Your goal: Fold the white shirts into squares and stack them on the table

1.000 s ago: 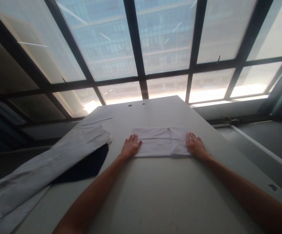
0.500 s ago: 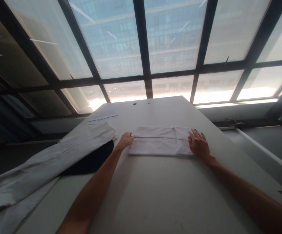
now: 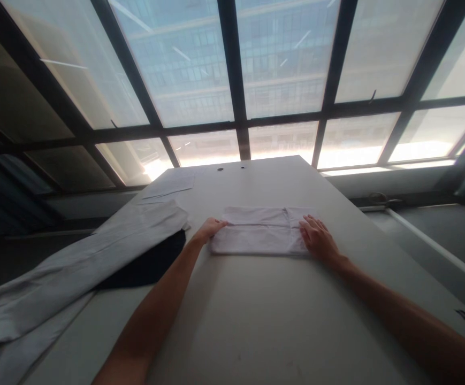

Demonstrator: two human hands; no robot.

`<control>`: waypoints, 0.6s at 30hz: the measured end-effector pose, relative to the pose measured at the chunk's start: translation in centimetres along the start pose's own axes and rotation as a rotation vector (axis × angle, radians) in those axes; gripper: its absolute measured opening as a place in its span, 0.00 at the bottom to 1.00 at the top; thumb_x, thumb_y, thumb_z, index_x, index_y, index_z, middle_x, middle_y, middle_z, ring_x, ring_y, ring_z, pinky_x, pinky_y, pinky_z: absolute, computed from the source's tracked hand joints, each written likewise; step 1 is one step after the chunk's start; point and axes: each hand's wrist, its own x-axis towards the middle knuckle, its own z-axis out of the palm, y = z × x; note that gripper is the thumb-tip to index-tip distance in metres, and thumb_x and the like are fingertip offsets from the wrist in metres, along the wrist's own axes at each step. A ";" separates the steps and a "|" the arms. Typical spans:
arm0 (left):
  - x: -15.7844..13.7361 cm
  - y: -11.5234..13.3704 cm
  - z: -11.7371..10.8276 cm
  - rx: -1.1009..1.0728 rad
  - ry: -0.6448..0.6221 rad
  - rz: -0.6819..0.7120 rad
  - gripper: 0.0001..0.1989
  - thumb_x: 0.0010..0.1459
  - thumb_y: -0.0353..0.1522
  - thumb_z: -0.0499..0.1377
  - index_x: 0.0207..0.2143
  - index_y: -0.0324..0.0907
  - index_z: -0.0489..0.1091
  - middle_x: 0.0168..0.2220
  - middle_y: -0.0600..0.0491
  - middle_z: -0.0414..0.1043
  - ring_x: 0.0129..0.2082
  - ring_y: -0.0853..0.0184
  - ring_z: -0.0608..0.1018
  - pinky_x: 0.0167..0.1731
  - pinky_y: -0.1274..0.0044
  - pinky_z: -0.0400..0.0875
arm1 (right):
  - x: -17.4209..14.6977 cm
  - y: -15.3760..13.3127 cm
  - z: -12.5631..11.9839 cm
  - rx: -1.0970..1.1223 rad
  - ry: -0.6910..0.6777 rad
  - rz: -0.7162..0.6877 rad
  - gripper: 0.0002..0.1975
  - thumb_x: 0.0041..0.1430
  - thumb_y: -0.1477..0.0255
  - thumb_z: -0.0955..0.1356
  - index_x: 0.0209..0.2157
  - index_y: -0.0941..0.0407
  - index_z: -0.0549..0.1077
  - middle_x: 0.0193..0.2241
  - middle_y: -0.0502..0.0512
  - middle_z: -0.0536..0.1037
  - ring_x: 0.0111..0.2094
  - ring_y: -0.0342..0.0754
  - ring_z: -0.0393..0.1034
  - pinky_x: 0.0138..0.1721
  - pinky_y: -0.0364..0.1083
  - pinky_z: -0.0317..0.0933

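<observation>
A folded white garment (image 3: 256, 235) lies as a flat, neat rectangle on the white table, with a seam or fold line running along its length. My left hand (image 3: 211, 230) is at its left end, thumb and fingers closed on the edge of the cloth. On the right end rests my right hand (image 3: 317, 238), palm down, fingers stretched out over the fabric. Whether any cloth is tucked under the right palm is hidden.
Long light-coloured garments (image 3: 96, 256) spread along the left of the table (image 3: 264, 315), with a dark navy cloth (image 3: 147, 262) partly beneath them. Paper sheets (image 3: 172, 184) lie at the far left corner. Large windows (image 3: 288, 64) rise behind the table.
My right hand has slid a little to the left over the garment's right end. My left hand keeps hold of the left edge, its thumb slightly further onto the cloth.
</observation>
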 end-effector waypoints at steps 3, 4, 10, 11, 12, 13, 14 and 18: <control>-0.1 0.2 0.7 -0.023 0.051 0.044 0.23 0.41 0.49 0.69 0.23 0.37 0.73 0.18 0.58 0.63 0.23 0.69 0.68 0.22 0.79 0.52 | 0.0 -0.1 0.0 0.013 -0.010 -0.003 0.21 0.71 0.68 0.56 0.52 0.60 0.74 0.59 0.65 0.71 0.62 0.57 0.61 0.63 0.57 0.54; -0.1 0.3 0.8 -0.033 0.062 0.055 0.22 0.41 0.49 0.69 0.24 0.37 0.74 0.18 0.57 0.65 0.24 0.68 0.69 0.23 0.79 0.54 | 0.1 -0.1 -0.1 0.018 -0.012 0.000 0.20 0.71 0.68 0.56 0.52 0.60 0.74 0.58 0.65 0.72 0.62 0.57 0.61 0.63 0.57 0.54; -0.1 1.0 1.0 -0.102 0.086 0.046 0.23 0.41 0.48 0.69 0.30 0.35 0.77 0.24 0.51 0.75 0.26 0.65 0.73 0.24 0.78 0.62 | 0.2 -0.4 -0.4 0.089 -0.045 0.034 0.19 0.71 0.67 0.57 0.51 0.58 0.75 0.54 0.63 0.75 0.57 0.55 0.67 0.59 0.53 0.58; -0.1 1.1 1.1 -0.117 0.085 0.035 0.24 0.42 0.48 0.69 0.31 0.35 0.77 0.25 0.50 0.75 0.25 0.65 0.74 0.24 0.78 0.63 | 0.3 -0.5 -0.5 0.099 -0.048 0.041 0.19 0.71 0.67 0.58 0.51 0.58 0.75 0.54 0.62 0.75 0.57 0.55 0.67 0.59 0.52 0.58; 0.0 1.2 1.1 -0.131 0.083 0.028 0.25 0.42 0.48 0.68 0.32 0.34 0.77 0.25 0.49 0.76 0.25 0.65 0.74 0.24 0.78 0.63 | 0.3 -0.5 -0.6 0.106 -0.049 0.047 0.18 0.71 0.67 0.58 0.51 0.57 0.75 0.54 0.62 0.76 0.56 0.54 0.68 0.58 0.52 0.58; 0.0 1.3 1.2 -0.143 0.083 0.029 0.25 0.43 0.48 0.68 0.32 0.34 0.77 0.26 0.49 0.76 0.25 0.65 0.74 0.24 0.77 0.64 | 0.3 -0.6 -0.8 0.113 -0.050 0.053 0.18 0.72 0.67 0.58 0.50 0.57 0.75 0.53 0.62 0.76 0.55 0.54 0.68 0.57 0.51 0.59; 0.0 1.4 1.3 -0.153 0.085 0.037 0.25 0.43 0.48 0.68 0.33 0.34 0.77 0.27 0.49 0.77 0.25 0.65 0.75 0.24 0.77 0.65 | 0.4 -0.7 -0.9 0.121 -0.052 0.057 0.18 0.72 0.67 0.58 0.50 0.57 0.75 0.53 0.62 0.76 0.54 0.53 0.68 0.57 0.51 0.59; -0.2 2.3 1.5 -0.172 0.091 0.103 0.22 0.45 0.44 0.66 0.36 0.35 0.77 0.31 0.50 0.79 0.28 0.66 0.76 0.27 0.79 0.67 | 0.5 -1.0 -1.2 0.152 -0.063 0.063 0.17 0.72 0.67 0.58 0.49 0.56 0.75 0.51 0.60 0.77 0.53 0.52 0.69 0.55 0.49 0.59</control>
